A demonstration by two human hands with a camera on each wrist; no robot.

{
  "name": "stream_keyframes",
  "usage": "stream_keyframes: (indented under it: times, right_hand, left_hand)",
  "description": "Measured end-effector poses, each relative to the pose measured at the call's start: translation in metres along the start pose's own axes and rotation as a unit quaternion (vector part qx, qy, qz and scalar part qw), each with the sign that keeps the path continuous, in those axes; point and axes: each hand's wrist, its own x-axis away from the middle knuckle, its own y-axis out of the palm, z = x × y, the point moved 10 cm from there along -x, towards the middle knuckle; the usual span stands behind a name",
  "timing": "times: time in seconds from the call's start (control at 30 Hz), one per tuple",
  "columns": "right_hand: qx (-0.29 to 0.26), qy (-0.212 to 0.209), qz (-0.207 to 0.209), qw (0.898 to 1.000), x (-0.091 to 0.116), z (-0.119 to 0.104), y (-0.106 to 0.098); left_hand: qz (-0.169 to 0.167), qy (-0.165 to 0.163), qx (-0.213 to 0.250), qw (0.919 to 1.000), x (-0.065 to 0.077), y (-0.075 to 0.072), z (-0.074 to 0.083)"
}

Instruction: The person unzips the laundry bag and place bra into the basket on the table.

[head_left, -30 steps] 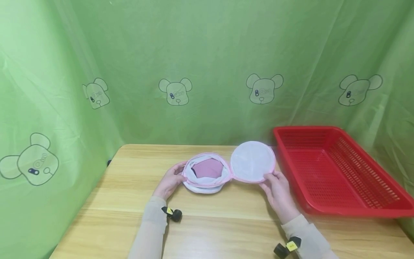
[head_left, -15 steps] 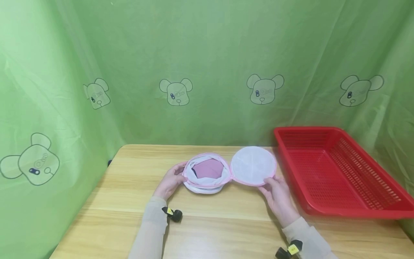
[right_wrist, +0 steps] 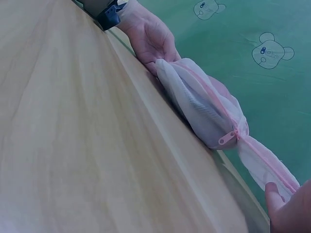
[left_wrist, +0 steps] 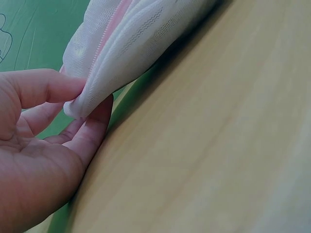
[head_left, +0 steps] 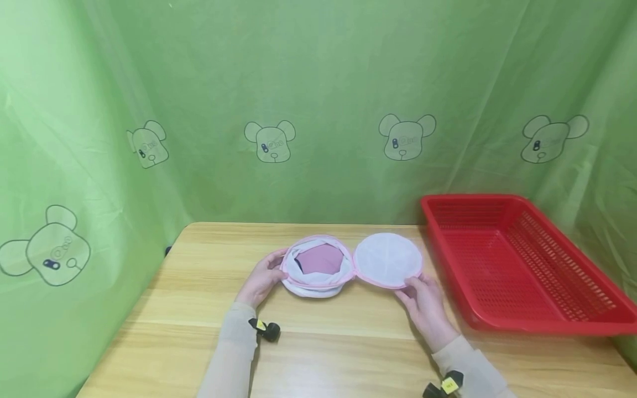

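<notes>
A round white mesh laundry bag with pink zipper edging lies unzipped on the table, a folded mauve cloth visible inside. Its round lid is laid back to the right, joined at a short hinge. My left hand pinches the bag's left rim, thumb on top and fingers beneath, as the left wrist view also shows. With thumb and fingers my right hand holds the lid's near right edge. A pink zipper pull hangs near the hinge in the right wrist view.
A large red plastic basket with slotted walls stands on the right of the wooden table, close beside my right hand. Green curtains with printed bear heads enclose the back and sides. Small black cameras sit on both wrists.
The lid has tipped down and lies flatter, lowered a little by my right hand. My left hand and the bag's body have stayed in place.
</notes>
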Motion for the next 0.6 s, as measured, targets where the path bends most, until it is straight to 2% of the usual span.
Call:
stream_keyframes:
  times: [0.33, 0.6]
  right_hand:
    - [0.025, -0.004, 0.024, 0.999, -0.0014, 0.0037, -0.0059]
    - [0.027, -0.002, 0.027, 0.999, -0.0019, 0.0048, -0.0070]
  left_hand:
    - [-0.009, 0.008, -0.003, 0.9999, -0.0007, 0.0011, 0.0010]
    - [-0.006, 0.000, 0.006, 1.0000, -0.0013, 0.0003, -0.0006]
